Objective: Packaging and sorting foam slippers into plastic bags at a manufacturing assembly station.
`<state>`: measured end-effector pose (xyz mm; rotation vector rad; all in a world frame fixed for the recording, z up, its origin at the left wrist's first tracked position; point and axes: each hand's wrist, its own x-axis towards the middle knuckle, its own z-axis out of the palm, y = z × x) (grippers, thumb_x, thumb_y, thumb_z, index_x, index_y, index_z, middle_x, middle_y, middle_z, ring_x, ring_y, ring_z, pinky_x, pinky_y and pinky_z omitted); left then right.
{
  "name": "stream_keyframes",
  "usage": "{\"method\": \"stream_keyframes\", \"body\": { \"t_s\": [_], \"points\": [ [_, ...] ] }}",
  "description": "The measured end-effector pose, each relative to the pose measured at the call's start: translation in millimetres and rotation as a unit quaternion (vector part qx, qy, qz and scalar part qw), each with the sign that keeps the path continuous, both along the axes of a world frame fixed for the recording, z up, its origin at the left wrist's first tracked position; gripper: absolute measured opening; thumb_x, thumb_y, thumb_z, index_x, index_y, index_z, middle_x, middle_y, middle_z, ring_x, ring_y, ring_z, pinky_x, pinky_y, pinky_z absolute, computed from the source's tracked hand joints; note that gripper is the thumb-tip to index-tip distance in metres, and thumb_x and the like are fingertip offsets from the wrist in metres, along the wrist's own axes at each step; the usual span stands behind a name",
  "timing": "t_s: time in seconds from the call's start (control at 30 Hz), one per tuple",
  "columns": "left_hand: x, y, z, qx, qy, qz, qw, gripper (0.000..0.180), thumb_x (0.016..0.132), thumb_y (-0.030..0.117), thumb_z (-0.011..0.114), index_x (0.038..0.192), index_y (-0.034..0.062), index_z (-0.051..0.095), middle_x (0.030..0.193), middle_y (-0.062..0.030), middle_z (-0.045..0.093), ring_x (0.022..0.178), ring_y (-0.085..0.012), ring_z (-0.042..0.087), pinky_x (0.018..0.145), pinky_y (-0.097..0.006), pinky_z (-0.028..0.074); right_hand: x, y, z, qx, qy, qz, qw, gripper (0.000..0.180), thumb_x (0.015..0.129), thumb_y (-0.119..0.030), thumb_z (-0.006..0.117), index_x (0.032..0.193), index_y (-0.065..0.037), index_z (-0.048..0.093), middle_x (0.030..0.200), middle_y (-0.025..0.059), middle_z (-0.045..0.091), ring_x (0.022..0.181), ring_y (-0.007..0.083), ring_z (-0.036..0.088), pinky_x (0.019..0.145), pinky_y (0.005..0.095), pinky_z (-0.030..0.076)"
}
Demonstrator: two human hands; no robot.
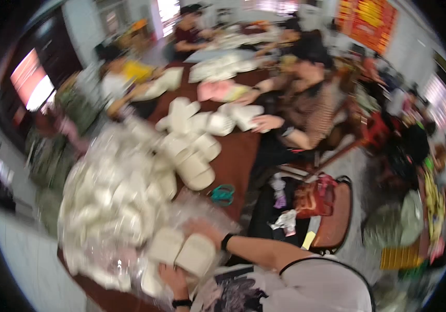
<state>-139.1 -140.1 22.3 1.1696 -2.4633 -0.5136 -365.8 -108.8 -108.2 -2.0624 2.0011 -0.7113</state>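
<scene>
A pair of cream slippers (pixel 195 254) lies side by side in front of me at the table's near end, with clear plastic around them. My left hand (pixel 174 280) is closed on the near edge of the slippers, its fingers bent against them. Just beyond the pair, my right hand (pixel 206 230) reaches across a clear plastic bag (pixel 194 207); motion smears its fingers, so its grip cannot be made out. Another pale slipper (pixel 152 281) shows partly beside my left hand.
A big heap of plastic-wrapped pale slippers (pixel 116 203) fills the table's left side. Loose cream slippers (pixel 194 169) and a teal ring-shaped item (pixel 222 194) lie farther along the red-brown table (pixel 236 171). Several people sit around it. A chair (pixel 335 218) holding bags stands at right.
</scene>
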Motion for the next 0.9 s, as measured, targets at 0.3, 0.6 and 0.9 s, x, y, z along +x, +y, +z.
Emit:
{"method": "stream_keyframes", "body": {
  "t_s": [0.3, 0.6, 0.9],
  "points": [
    [-12, -47, -47, 0.001, -0.023, -0.132, 0.991, 0.042, 0.082, 0.015, 0.05, 0.12, 0.0004, 0.056, 0.118, -0.0228, 0.057, 0.109, -0.0422, 0.051, 0.101, -0.05, 0.035, -20, 36, 40, 0.017, 0.03, 0.017, 0.999, 0.054, 0.09, -0.033, 0.053, 0.142, -0.023, 0.042, 0.152, 0.0122, 0.029, 0.145, 0.034, 0.012, 0.115, 0.054, 0.017],
    [49, -17, 22, -0.02, -0.095, -0.139, 0.986, 0.04, 0.078, 0.005, 0.048, 0.116, 0.0003, 0.058, 0.109, -0.0267, 0.059, 0.103, -0.0446, 0.051, 0.102, -0.051, 0.034, -8, 14, 161, 0.007, -0.208, -0.052, 0.977, 0.037, 0.083, -0.016, 0.059, 0.119, -0.008, 0.053, 0.119, 0.0163, 0.055, 0.116, 0.0349, 0.049, 0.094, 0.0468, 0.041],
    [37, 15, -11, 0.129, 0.065, -0.078, 0.986, 0.04, 0.09, 0.019, 0.056, 0.123, -0.0021, 0.053, 0.126, -0.0248, 0.05, 0.121, -0.04, 0.042, 0.104, -0.049, 0.033, 21, 20, 110, -0.141, 0.064, 0.208, 0.966, 0.033, 0.081, -0.024, 0.057, 0.113, -0.018, 0.06, 0.091, 0.0073, 0.053, 0.096, 0.0244, 0.052, 0.076, 0.0421, 0.042]
  ]
}}
